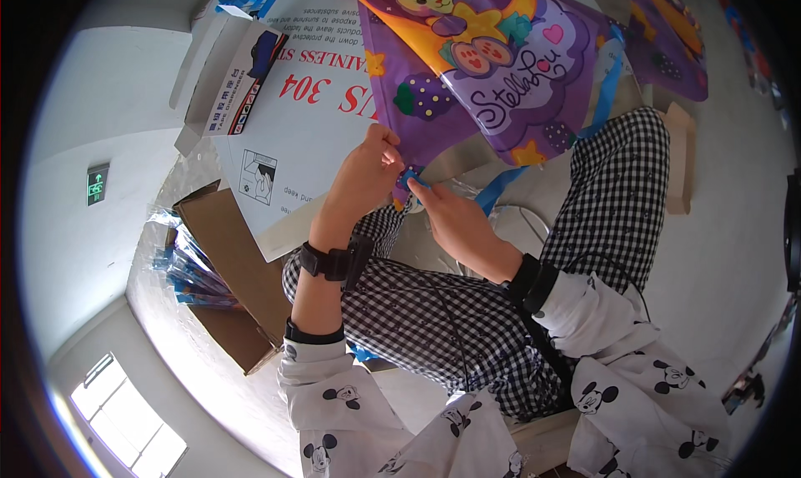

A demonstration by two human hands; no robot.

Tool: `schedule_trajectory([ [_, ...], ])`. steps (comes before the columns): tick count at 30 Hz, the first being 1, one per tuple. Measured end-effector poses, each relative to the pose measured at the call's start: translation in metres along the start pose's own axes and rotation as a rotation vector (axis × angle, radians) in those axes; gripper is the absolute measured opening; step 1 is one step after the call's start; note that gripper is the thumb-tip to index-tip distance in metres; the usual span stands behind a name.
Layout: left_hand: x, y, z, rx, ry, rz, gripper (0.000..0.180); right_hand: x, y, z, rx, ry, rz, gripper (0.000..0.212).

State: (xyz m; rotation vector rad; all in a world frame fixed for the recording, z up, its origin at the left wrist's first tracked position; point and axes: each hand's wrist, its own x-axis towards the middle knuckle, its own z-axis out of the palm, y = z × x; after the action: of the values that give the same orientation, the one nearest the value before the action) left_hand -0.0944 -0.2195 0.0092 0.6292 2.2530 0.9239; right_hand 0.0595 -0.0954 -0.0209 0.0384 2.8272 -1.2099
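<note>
A purple cartoon-printed sheet, which looks like a kite (434,103), hangs over the edge of the board in front of me. Its narrow lower corner comes down between my hands. My left hand (365,173) is closed, its bent fingers pinching the kite's edge near that corner. Close beside it on the right, my right hand (467,232) pinches a small blue strip (410,178) between thumb and finger, against the corner. A longer blue ribbon (607,86) runs down the kite's right side and reappears lower, behind my right hand.
Beneath the kite lies a pale board (292,136) with red and black print. A narrow printed box (239,82) stands on its left. An open cardboard box (229,265) of plastic-wrapped packets (196,269) sits at the left. My checked trouser legs (617,186) lie below and right.
</note>
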Motion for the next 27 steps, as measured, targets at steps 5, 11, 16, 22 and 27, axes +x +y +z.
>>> schedule_trajectory([
  [5, -0.0001, 0.0011, -0.0001, -0.005, -0.001, -0.001, 0.031, 0.0008, -0.001, -0.0002, 0.004, -0.001, 0.003, 0.053],
  [11, -0.0003, 0.0058, -0.0013, -0.005, -0.021, -0.063, 0.027, 0.0011, -0.0012, -0.0004, -0.009, -0.01, 0.009, 0.053],
  [16, 0.0006, 0.0049, -0.0007, 0.002, -0.013, -0.064, 0.027, 0.0014, -0.0009, 0.001, -0.016, 0.004, 0.002, 0.053],
  [22, 0.0004, 0.0032, 0.0005, -0.006, -0.006, -0.009, 0.03, 0.0024, -0.0005, 0.0, -0.035, 0.003, 0.0, 0.053],
  [27, 0.0008, 0.0007, 0.0001, -0.014, -0.011, -0.011, 0.03, 0.0018, 0.0006, 0.0019, -0.052, 0.01, -0.02, 0.054],
])
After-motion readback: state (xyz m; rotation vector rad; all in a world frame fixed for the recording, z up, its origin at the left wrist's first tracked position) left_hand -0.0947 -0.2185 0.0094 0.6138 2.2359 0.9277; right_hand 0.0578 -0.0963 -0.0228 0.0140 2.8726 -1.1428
